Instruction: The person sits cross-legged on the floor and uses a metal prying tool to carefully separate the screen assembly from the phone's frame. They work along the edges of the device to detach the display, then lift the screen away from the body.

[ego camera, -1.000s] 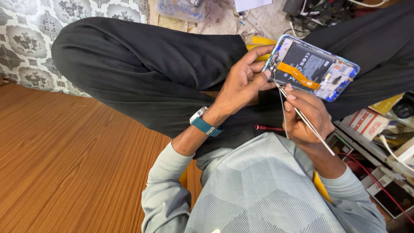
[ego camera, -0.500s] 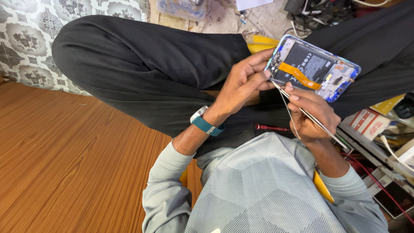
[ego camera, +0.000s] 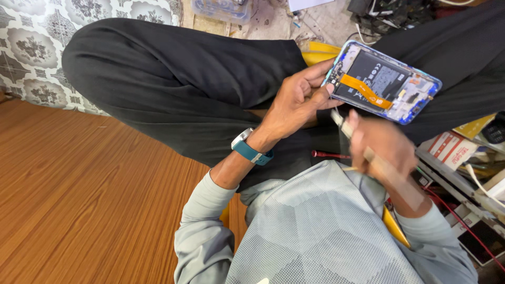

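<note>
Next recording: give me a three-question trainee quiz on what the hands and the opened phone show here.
1. True or false: the opened phone has its back cover on.
2. Which hand steadies the phone? A) left hand B) right hand C) neither
3. Fill in: the ribbon cable across the phone's inside is ____ in colour.

Key:
1. False; battery and internals are exposed.
2. A; its fingers grip the phone's near end, while the blurred right hand holds a thin tool just below.
3. Orange.
</note>
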A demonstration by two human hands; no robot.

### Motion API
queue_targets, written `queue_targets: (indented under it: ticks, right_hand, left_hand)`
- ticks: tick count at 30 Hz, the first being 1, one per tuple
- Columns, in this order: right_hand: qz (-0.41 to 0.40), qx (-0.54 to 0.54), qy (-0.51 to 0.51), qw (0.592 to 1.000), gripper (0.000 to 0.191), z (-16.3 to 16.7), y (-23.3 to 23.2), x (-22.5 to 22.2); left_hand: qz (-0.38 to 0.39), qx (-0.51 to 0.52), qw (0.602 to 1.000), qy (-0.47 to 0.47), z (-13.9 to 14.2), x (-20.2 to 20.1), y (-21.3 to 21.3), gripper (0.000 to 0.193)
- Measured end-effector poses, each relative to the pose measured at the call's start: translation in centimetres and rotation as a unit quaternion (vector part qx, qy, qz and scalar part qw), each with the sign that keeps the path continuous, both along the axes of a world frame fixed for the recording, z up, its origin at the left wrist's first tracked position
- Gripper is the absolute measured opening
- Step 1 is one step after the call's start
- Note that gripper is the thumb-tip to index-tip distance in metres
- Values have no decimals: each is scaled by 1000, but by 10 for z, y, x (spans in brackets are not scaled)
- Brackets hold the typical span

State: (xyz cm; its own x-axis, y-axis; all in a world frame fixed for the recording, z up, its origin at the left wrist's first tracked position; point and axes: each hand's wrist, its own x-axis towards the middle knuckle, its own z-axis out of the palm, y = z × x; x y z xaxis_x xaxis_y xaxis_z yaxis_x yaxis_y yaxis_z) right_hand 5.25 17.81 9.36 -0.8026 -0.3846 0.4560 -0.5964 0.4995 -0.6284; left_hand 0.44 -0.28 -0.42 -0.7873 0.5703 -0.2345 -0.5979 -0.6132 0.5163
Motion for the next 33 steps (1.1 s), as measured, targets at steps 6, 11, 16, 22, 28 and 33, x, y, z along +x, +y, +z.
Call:
queue_targets:
  ticks: [6, 11, 16, 22, 28, 33]
  right_hand:
    - [171, 25, -24, 985, 15, 57, -6, 7]
    - [-117, 33, -55, 991, 13, 33, -10, 4]
    - [-167, 56, -88, 980, 16, 3, -8, 5]
    - [-132, 64, -93, 985, 17, 1, -15, 2]
    - [-123, 81, -69, 987, 17, 0, -18, 0]
    - [-131, 83, -55, 986, 15, 1, -23, -2]
  left_hand:
    - [4, -25, 1000, 7, -6, 2, 4, 53]
    - [0, 2, 1000, -12, -4, 0, 2, 55]
    - [-11, 15, 1000, -16, 1, 1, -2, 56]
    - [-13, 13, 1000, -8, 2, 0, -3, 55]
    - [-13, 5, 1000, -6, 3, -1, -3, 55]
    - [-13, 14, 1000, -9, 1, -1, -4, 55]
